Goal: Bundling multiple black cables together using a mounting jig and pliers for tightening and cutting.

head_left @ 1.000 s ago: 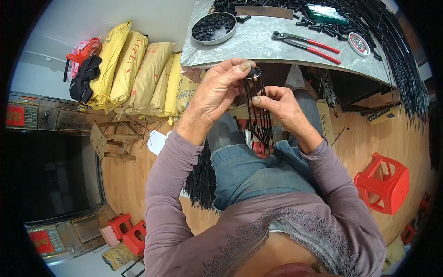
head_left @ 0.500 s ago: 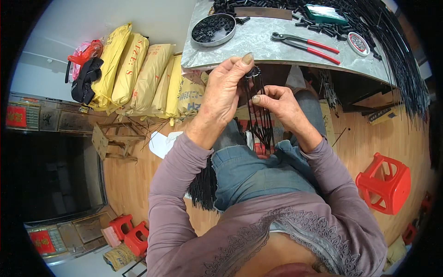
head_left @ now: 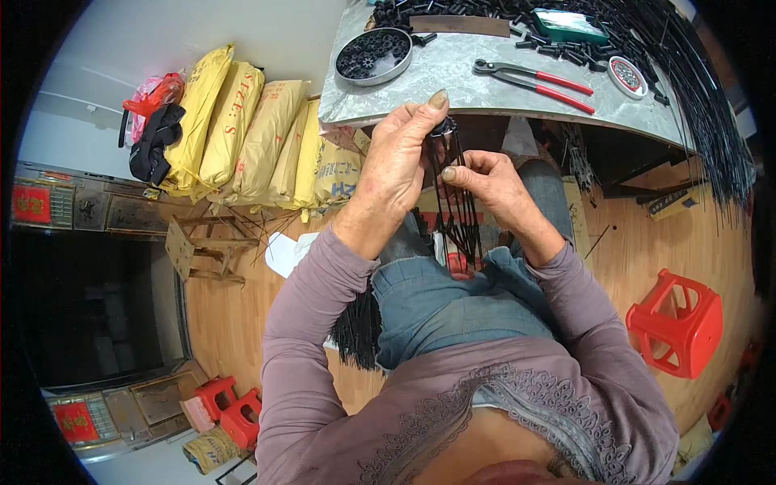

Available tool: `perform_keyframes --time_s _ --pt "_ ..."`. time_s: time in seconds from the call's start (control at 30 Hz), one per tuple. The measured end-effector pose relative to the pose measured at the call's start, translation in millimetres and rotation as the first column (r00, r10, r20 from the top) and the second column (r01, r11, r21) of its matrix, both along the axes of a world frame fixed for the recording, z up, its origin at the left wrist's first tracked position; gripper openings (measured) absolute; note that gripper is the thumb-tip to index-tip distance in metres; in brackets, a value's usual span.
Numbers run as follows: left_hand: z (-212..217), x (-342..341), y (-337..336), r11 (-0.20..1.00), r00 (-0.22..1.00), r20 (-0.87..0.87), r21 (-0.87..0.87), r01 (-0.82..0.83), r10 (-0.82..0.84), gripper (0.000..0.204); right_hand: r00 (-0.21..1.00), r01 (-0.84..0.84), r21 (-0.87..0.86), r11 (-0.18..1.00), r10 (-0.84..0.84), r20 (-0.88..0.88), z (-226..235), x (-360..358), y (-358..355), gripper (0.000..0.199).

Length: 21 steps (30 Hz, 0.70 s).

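Over my lap, below the table's front edge, my left hand [head_left: 392, 162] is closed around the top of a black umbrella frame [head_left: 459, 214]. Its small round hub sticks out by my left thumb, and thin black ribs hang down from it toward my knees. On the right side of the frame, my right hand [head_left: 495, 187] pinches at the ribs with thumb and fingers. What exactly lies in that pinch is too small to make out. A round dish [head_left: 339, 71] of black toothed hubs stands on the table, beyond my left hand.
Red-handled pliers [head_left: 558, 93], a small white dish [head_left: 641, 90] of tiny metal parts and many black tubes lie on the table [head_left: 453, 85]. Long black rods [head_left: 715, 121] overhang its right end. Yellow sacks [head_left: 271, 121] lean at left; a red stool [head_left: 687, 331] stands at right.
Both hands keep nearly the same hold on the frame. The left hand has shifted very slightly to the right, and the whole view has tilted a little.
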<state>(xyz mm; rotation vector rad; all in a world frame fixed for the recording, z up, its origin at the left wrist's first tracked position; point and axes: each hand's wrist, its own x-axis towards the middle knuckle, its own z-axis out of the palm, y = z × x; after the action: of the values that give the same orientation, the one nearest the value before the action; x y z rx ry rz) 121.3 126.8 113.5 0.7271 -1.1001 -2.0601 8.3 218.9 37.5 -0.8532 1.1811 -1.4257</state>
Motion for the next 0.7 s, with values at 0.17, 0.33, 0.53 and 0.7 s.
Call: perform_keyframes --time_s 0.17,0.33,0.53,0.7 --pt "-0.5 -0.2 -6.9 0.999 0.998 0.021 -0.005 0.052 -0.052 0.019 0.998 -0.066 0.034 0.997 0.066 -0.011 1.0 -4.8 1.4 0.021" --pt "0.5 -0.2 -4.8 0.995 0.998 0.044 -0.087 0.051 -0.047 0.020 0.998 -0.054 0.033 0.998 0.053 0.021 1.8 -2.6 2.4 0.022" --pt "-5.4 -0.7 -4.1 0.987 0.999 0.040 -0.160 -0.016 0.022 0.021 1.000 -0.012 0.051 0.999 0.013 -0.020 5.0 1.6 2.3 0.021" --pt "-4.0 0.5 0.1 0.987 0.999 0.023 -0.160 -0.021 0.025 0.022 1.000 0.027 0.038 0.999 -0.027 -0.009 6.2 0.6 3.8 0.022"
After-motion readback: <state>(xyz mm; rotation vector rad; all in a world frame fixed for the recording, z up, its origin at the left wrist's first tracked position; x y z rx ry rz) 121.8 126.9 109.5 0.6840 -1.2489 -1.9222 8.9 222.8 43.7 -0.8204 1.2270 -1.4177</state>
